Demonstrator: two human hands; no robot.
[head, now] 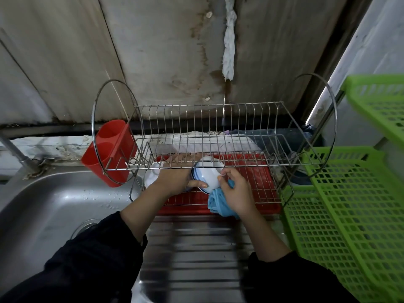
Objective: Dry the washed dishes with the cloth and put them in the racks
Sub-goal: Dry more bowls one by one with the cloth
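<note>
Both arms reach forward from dark sleeves, forearms bare.

Left hand (175,178): pushed under the front rail of the rack's upper tier, palm turned right. It holds the bowl (207,177), with the thumb laid along the bowl's lower side. The other fingers are hidden behind the bowl and wires.

Right hand (236,191): back of the hand up, fingers curled. The cloth (218,202) is bunched in the palm and hangs below it. Thumb and forefinger tips touch the bowl's right side.

The bowl is white with a blue rim line. It is tipped on its side, its mouth toward the left hand, and sits low in the rack (207,105), over the red tray (258,171).

Counts:
- One bowl in hand.
- One more white dish (150,176) just left of the left hand; its kind is unclear.
- One blue cloth.
- One wire rack with two tiers.
- One red holder (109,149) with two wells, hooked on the rack's left end.
- Two green baskets (349,204) stacked at right.
- One sink (54,204) at left.
- One rag (228,47) hanging on the wall.
</note>
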